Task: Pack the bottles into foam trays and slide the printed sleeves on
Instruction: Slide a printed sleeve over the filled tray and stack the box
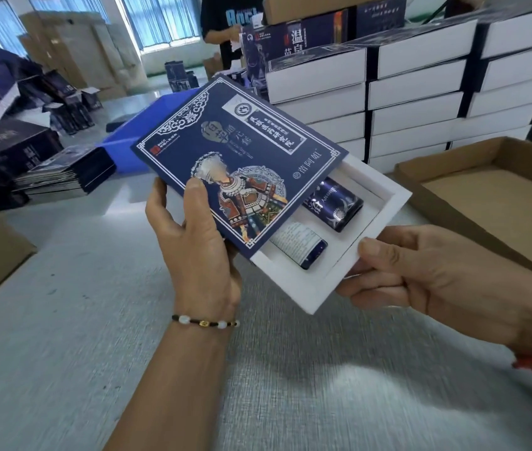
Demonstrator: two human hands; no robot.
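Left hand [198, 236] thumb-up, grip pinching printed sleeve [235, 157], right hand [427, 275] level, pinching foam tray [349, 255] edge

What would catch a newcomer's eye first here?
The blue printed sleeve at centre, gripped by the left hand, partly covering a white foam tray that the right hand holds. Two dark bottles show in the tray. White boxes are stacked behind.

Blue sleeve [235, 151] partway over white tray [329, 271] — 2 btls [336, 206] showing.
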